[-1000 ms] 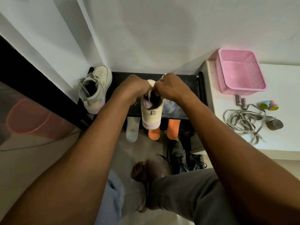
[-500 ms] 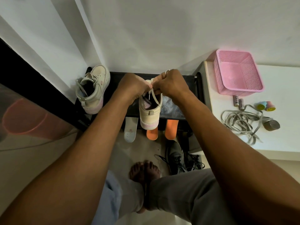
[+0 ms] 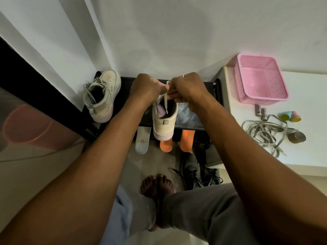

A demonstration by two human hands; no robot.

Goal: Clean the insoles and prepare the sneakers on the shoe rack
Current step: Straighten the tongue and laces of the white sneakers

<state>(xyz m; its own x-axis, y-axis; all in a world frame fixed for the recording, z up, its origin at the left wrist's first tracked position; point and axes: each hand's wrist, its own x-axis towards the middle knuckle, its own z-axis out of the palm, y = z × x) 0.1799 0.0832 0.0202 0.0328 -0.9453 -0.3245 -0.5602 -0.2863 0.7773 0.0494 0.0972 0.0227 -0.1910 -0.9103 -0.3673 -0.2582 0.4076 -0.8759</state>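
- Centrally, a cream sneaker [image 3: 164, 121] stands on the black rack [image 3: 194, 119]. Its heel faces the person and hangs just past the front edge, and its toe points to the wall.
- Its long axis runs straight away from the person. Both hands sit over its far half, above the tongue, so a pull on the lace would likely go up and away from the heel.
- The left hand [image 3: 146, 89] and right hand [image 3: 187, 89] meet fingertip to fingertip, equally near the sneaker. Each pinches the pale lace [image 3: 165, 103] with curled fingers, and one strand hangs down into the opening.
- A second ago the hands sat lower over the opening and little lace showed. Now they are a touch higher and the strand hangs free. The sneaker has not moved.
- A second sneaker [image 3: 101, 96] stands at the rack's left end.
- Below the front edge, a white insole [image 3: 142, 140] and two orange insoles [image 3: 186, 140] stick out.
- To the right, a white table [image 3: 309, 152] holds a pink basket [image 3: 261, 80] and spare laces [image 3: 261, 131].
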